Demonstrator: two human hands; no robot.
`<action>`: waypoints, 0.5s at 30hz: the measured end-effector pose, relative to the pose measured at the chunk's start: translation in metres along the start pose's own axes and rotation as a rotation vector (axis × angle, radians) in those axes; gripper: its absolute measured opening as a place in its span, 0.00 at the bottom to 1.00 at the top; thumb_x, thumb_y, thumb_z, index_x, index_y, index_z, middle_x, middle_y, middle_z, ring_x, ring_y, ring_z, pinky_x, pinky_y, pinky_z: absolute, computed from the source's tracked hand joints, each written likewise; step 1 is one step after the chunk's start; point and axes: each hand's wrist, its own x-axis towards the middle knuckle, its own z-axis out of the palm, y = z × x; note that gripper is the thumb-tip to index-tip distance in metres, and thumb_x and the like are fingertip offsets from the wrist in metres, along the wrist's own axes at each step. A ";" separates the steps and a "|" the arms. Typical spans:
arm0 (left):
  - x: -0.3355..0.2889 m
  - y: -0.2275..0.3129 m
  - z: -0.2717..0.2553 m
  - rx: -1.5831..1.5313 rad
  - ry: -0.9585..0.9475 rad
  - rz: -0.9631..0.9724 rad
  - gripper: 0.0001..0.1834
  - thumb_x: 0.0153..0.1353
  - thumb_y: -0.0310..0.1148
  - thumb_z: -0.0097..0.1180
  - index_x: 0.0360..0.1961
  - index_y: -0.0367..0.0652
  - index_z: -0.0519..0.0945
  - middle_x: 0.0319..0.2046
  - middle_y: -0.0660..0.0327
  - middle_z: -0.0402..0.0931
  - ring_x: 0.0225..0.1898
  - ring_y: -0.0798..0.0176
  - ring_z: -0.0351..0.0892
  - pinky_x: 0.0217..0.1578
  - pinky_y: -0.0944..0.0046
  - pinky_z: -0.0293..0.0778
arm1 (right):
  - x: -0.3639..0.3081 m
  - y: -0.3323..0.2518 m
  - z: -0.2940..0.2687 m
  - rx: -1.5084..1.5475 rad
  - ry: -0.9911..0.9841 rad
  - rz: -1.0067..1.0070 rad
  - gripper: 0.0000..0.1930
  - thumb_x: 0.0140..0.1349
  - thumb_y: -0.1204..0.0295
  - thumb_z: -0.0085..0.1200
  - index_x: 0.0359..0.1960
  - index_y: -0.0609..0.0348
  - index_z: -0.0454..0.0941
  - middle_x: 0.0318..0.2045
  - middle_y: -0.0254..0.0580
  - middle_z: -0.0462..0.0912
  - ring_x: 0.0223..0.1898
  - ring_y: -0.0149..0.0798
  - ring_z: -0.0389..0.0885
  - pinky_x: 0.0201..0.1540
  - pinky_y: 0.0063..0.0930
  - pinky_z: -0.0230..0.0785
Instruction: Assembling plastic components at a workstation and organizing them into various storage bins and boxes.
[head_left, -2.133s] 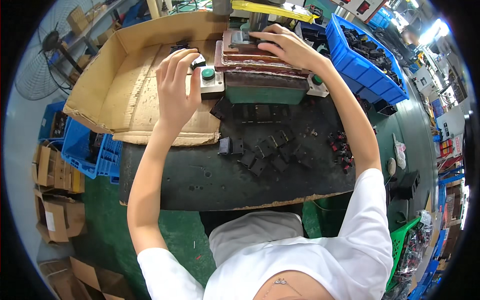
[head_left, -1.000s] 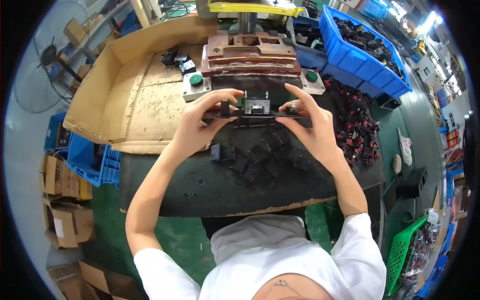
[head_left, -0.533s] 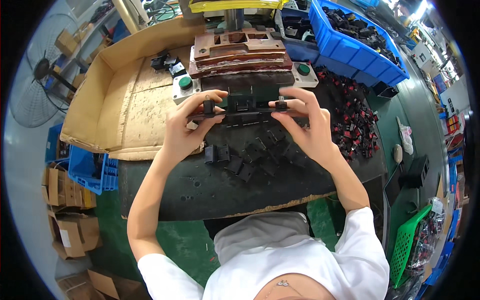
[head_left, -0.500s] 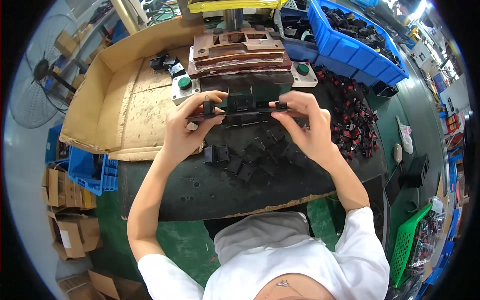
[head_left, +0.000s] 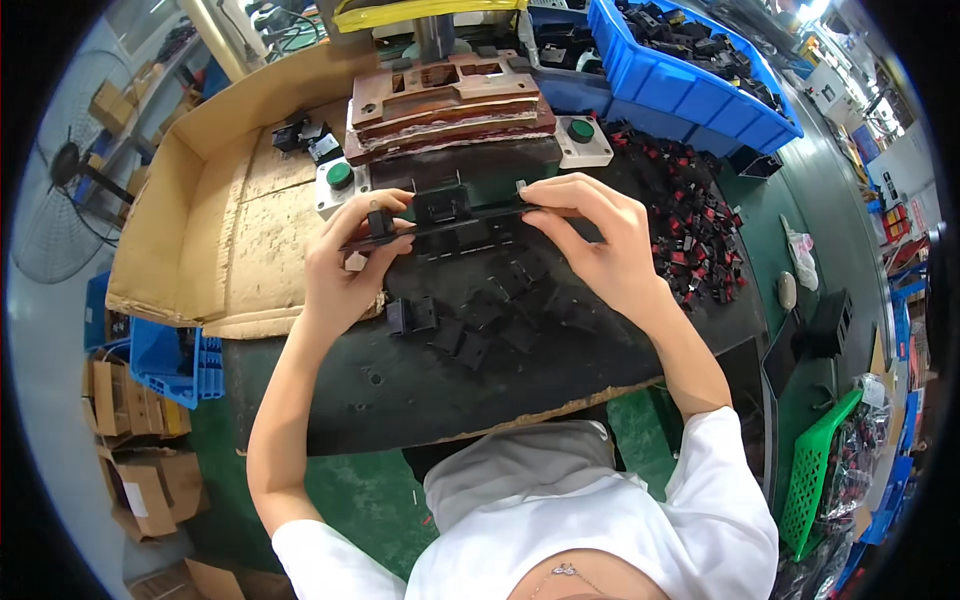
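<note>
A long, thin black plastic panel (head_left: 487, 213) with raised black parts on it is held up above the dark worktable, its right end slightly higher than its left. My left hand (head_left: 345, 250) is closed on the left end, thumb below and fingers above, beside a small upright black block (head_left: 380, 222). At the other end my right hand (head_left: 605, 235) pinches the panel between thumb and fingertips. A square black housing (head_left: 443, 206) stands up from the panel's middle. Several loose black plastic housings (head_left: 470, 335) lie on the table below my hands.
Behind the panel stands a press fixture (head_left: 450, 105) with a green button (head_left: 340, 176) on the left and another (head_left: 581, 130) on the right. A cardboard tray (head_left: 250, 210) sits left. Red-and-black parts (head_left: 690, 220) are heaped right, near a blue bin (head_left: 690, 90).
The panel has tilted, its right end rising a little. My right fingers have drawn closer together on that end. The whole view has shifted slightly, moving the scene left.
</note>
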 end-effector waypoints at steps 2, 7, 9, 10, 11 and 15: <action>-0.001 0.003 0.002 0.043 0.001 0.014 0.14 0.46 0.12 0.51 0.36 0.33 0.71 0.40 0.56 0.72 0.36 0.68 0.76 0.33 0.73 0.74 | -0.004 0.001 0.004 0.007 0.044 0.131 0.09 0.47 0.81 0.56 0.32 0.66 0.73 0.29 0.43 0.77 0.29 0.33 0.78 0.33 0.19 0.70; -0.003 0.004 0.010 0.068 0.022 0.033 0.14 0.46 0.11 0.50 0.36 0.32 0.70 0.40 0.55 0.71 0.34 0.67 0.76 0.33 0.71 0.75 | -0.007 0.001 0.005 -0.044 0.022 0.171 0.11 0.48 0.82 0.56 0.33 0.65 0.68 0.28 0.44 0.75 0.29 0.37 0.78 0.32 0.21 0.69; -0.003 0.004 0.012 0.065 0.029 0.040 0.14 0.46 0.11 0.50 0.36 0.31 0.70 0.40 0.55 0.71 0.33 0.67 0.76 0.32 0.71 0.75 | -0.008 0.003 0.005 -0.060 0.017 0.176 0.12 0.48 0.82 0.55 0.33 0.65 0.66 0.28 0.45 0.74 0.29 0.39 0.77 0.32 0.22 0.69; -0.004 0.004 0.013 0.085 0.036 0.059 0.14 0.46 0.11 0.50 0.36 0.31 0.70 0.40 0.54 0.71 0.33 0.67 0.76 0.32 0.71 0.75 | -0.008 0.003 0.005 -0.080 0.025 0.127 0.12 0.48 0.82 0.55 0.33 0.65 0.64 0.28 0.46 0.74 0.28 0.40 0.76 0.32 0.23 0.68; -0.005 0.004 0.014 0.104 0.044 0.079 0.13 0.47 0.11 0.50 0.36 0.31 0.70 0.40 0.54 0.71 0.33 0.68 0.75 0.31 0.71 0.76 | -0.007 0.003 0.005 -0.101 0.032 0.078 0.13 0.48 0.82 0.54 0.33 0.65 0.63 0.28 0.47 0.73 0.27 0.42 0.75 0.31 0.24 0.67; -0.006 0.008 0.017 0.061 0.068 0.036 0.13 0.47 0.12 0.50 0.36 0.32 0.70 0.40 0.55 0.70 0.33 0.68 0.75 0.30 0.72 0.76 | -0.008 0.006 0.007 -0.075 0.073 0.054 0.12 0.48 0.83 0.54 0.32 0.65 0.63 0.26 0.48 0.72 0.25 0.45 0.73 0.30 0.25 0.65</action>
